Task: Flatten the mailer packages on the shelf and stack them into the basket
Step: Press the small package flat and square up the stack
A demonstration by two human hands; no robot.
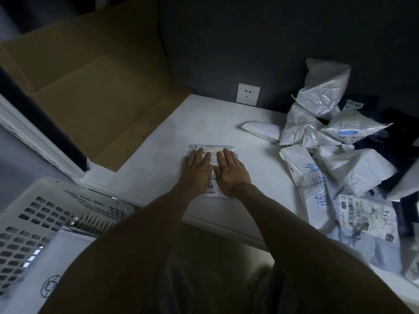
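- Shelf [158, 141] surface is white. It runs back to a dark wall and ends at a front edge just below the wrists.
- Bare room lies left of the hands, behind them up to the wall, and to their right as far as the pile.
- One mailer [210, 188] lies flat on the shelf near the front edge, with its printed label facing up.
- Two hands rest on it side by side, palms down. The left hand [197, 168] covers its left half and the right hand [231, 173] its right half.
- Fingers of both hands are straight and together, pressing on the mailer and gripping nothing. The thumbs nearly meet over the label.
- One pile of crumpled mailers [328, 141], mostly white with some dark ones, fills the right end of the shelf and reaches its front edge. They overlap too much to count.
- One small white mailer [260, 130] lies just beside the pile's left side, toward the wall.
- One basket [34, 211] of white perforated plastic sits at lower left, below the shelf's front edge and beside the left forearm.
- One flat white mailer [68, 252] with a drawn mark lies in the basket. Whether others lie under it cannot be told.
- One brown cardboard sheet [102, 98] bounds the bare area at the shelf's left end.
- One wall socket [247, 94] sits just above the shelf's rear edge, behind the hands.
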